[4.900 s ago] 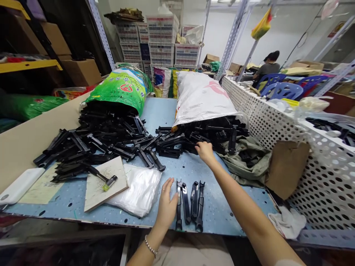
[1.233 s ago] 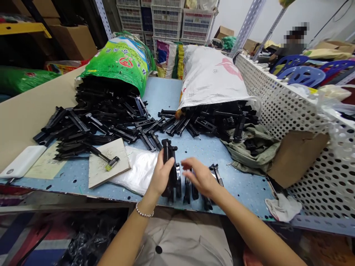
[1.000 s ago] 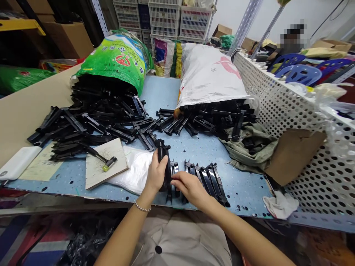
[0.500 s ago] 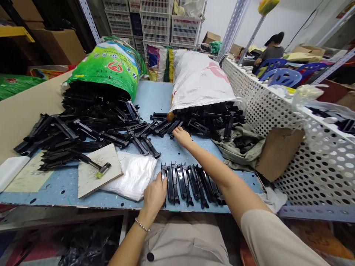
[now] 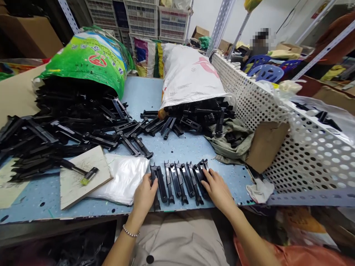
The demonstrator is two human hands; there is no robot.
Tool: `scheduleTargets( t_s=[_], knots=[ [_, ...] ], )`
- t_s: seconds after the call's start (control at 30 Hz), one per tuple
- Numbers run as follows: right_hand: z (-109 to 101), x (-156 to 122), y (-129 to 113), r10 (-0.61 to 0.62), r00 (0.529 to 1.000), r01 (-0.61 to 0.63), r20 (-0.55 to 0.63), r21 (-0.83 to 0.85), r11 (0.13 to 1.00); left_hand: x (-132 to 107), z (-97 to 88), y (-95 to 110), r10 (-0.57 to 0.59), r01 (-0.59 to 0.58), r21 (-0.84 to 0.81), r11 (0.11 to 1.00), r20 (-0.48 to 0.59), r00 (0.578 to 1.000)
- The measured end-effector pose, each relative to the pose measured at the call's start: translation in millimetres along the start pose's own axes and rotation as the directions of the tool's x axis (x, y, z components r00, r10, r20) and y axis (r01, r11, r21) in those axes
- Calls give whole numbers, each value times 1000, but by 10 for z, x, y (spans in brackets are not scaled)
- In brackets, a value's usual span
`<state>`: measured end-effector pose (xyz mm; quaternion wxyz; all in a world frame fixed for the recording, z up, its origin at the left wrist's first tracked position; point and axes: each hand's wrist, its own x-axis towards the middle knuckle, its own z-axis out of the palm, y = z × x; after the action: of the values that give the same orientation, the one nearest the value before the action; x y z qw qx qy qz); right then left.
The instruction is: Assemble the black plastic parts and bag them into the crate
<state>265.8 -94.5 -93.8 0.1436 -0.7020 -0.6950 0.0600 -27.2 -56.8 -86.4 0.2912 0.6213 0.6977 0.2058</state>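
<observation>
Back from the loose pile by the white sack (image 5: 191,77), the right hand (image 5: 219,190) now rests at the right end of the row of black plastic pieces (image 5: 179,181) on the blue worktop (image 5: 180,147). At the row's left end sits the left hand (image 5: 144,194). Both hands are open, fingers laid flat against the outermost pieces, with the row lying between them along the worktop's near edge

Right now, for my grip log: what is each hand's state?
Left hand: open, resting against the left end of the row of black parts.
Right hand: open, fingers on its right end.
</observation>
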Motion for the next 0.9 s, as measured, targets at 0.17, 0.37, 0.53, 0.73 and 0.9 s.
scheduleTargets(
  t_s=[0.17,0.37,0.53,0.73,0.9],
  knots=[
    [-17,-62,256,76,995,-83,61,116,990,35,-29,-22,-32,33,-93,995,7,999],
    [-387,-41,-433,-6,997,33,-73,373,927,-101,-81,-49,-108,92,-633,769,14,994],
    [-319,-178,-1425,-306,937,136,170,630,765,-344,-219,132,-135,50,-798,600,-40,990],
    [-51,-111,-1623,-330,940,205,85,631,748,-419,-356,88,-123,68,-823,564,-2,992],
    [-77,79,-1452,-141,954,-129,266,786,605,-278,-491,-141,4,-78,-546,834,-136,991]
  ],
)
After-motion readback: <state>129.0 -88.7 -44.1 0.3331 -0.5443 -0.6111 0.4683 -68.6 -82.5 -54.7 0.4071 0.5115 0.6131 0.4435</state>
